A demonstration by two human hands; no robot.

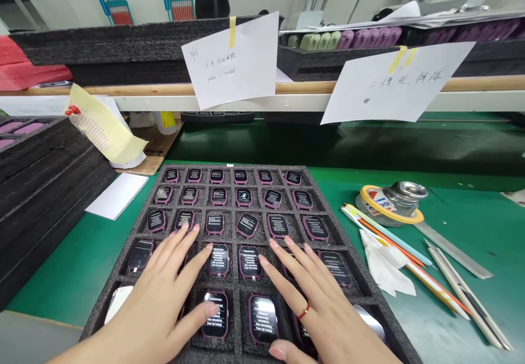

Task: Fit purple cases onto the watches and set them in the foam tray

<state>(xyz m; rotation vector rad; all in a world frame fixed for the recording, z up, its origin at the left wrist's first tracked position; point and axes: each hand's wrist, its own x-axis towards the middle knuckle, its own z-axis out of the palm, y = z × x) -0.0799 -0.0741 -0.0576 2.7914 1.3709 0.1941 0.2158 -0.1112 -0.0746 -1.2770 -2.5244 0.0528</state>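
Both hands are spread over a black foam tray (232,233) divided into compartments. Smartwatches with purple cases fill its slots, most screens lit with lines of text. My left hand (164,287) lies open across the left columns, its thumb over a lit smartwatch (216,323) in the front row. Fingers apart, my right hand (315,293) reaches over the right columns, its index fingertip by another smartwatch (250,262). One smartwatch (243,196) in the second row shows a dial. Several watches are partly hidden under the hands. Whether the fingertips press the screens, I cannot tell.
Right of the tray lie a glass jar (389,211) with a tape roll, pens (389,238), a white cloth (385,265), tweezers (467,293) and a steel ruler (455,249). Stacked foam trays (49,200) stand at left. A shelf edge (303,101) with taped papers crosses behind.
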